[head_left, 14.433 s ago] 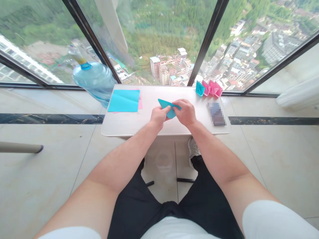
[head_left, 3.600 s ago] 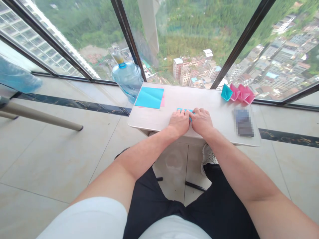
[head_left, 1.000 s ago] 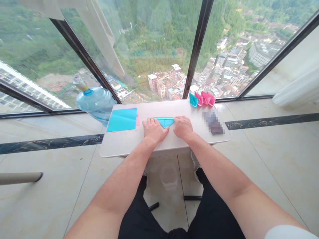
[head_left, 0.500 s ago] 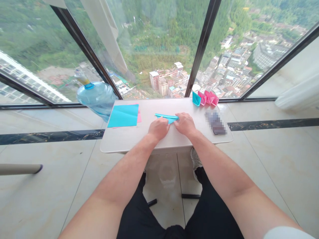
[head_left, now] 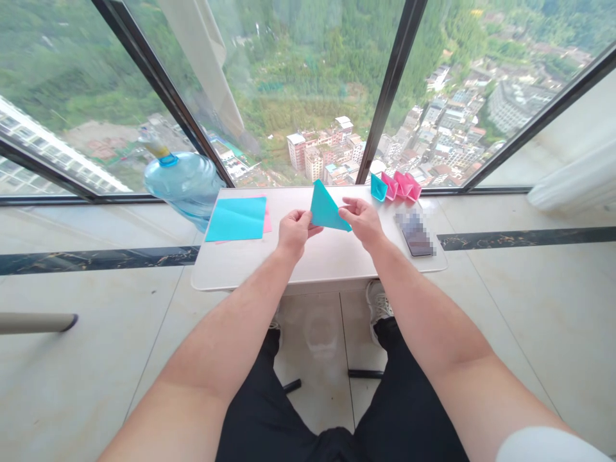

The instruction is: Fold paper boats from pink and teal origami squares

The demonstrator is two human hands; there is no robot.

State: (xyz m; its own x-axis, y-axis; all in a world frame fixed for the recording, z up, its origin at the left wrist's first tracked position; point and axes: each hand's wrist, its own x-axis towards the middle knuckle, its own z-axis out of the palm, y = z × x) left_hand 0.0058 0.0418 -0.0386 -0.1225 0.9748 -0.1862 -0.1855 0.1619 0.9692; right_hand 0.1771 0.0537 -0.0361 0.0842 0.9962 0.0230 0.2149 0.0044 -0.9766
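A folded sheet of teal paper (head_left: 326, 208), shaped like a triangle with one corner pointing up, is held between my two hands above the table. My left hand (head_left: 295, 232) pinches its left edge, thumb in front. At the lower right corner, my right hand (head_left: 362, 221) grips the paper between thumb and fingertips. Flat on the table's left side lies a blue paper sheet (head_left: 237, 219), on top of a pink sheet (head_left: 267, 221) that shows at its right edge.
On the white table (head_left: 250, 263), a teal folded paper piece (head_left: 378, 187) and several pink folded pieces (head_left: 402, 186) stand at the back right. A phone (head_left: 416, 239) lies at the right. A large water bottle (head_left: 185, 183) stands left of the table, by the window.
The folded teal paper has been lifted off the table and turned, so its triangular face now shows. Both hands have risen with it; before, they pressed it flat against the tabletop.
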